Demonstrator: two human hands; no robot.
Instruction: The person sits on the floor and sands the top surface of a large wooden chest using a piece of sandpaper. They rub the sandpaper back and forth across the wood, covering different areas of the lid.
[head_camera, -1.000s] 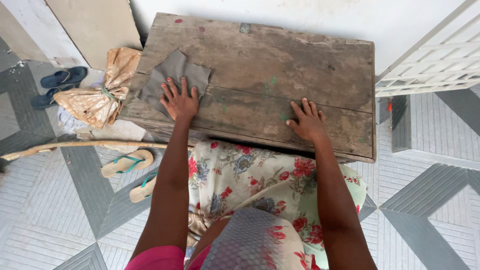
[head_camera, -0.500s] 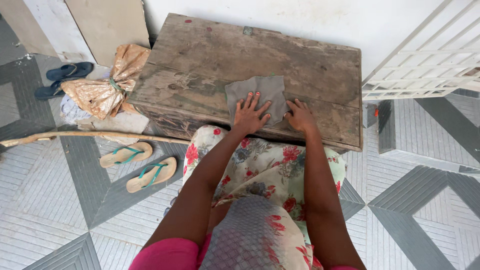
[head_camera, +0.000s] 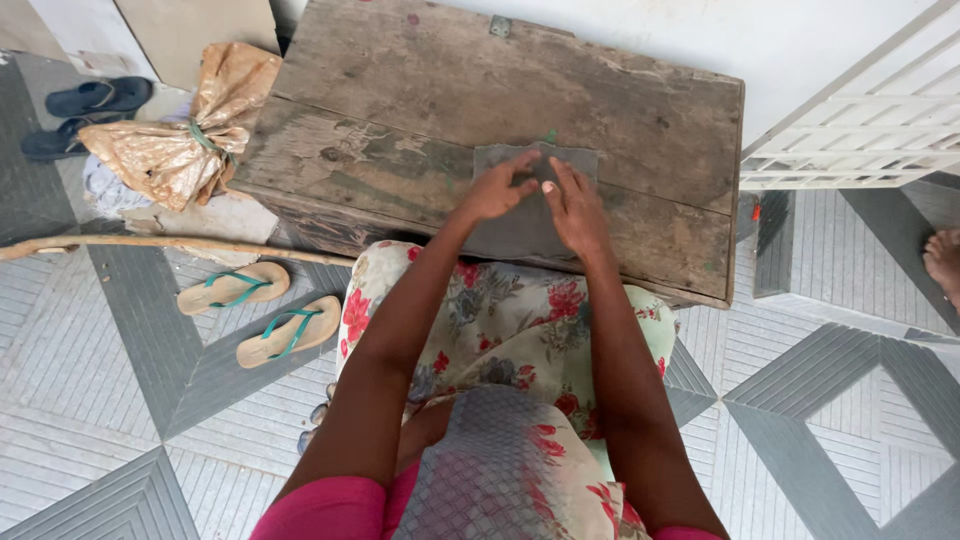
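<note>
Both hands (head_camera: 540, 195) press a grey cloth (head_camera: 530, 205) onto a wooden chest (head_camera: 400, 110).

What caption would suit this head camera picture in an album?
Both hands, left hand and right hand, press a grey cloth onto a worn wooden chest.

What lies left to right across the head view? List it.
Blue sandals → tied brown bag → tan flip-flops → left hand → right hand → white gate → another person's foot.
</note>
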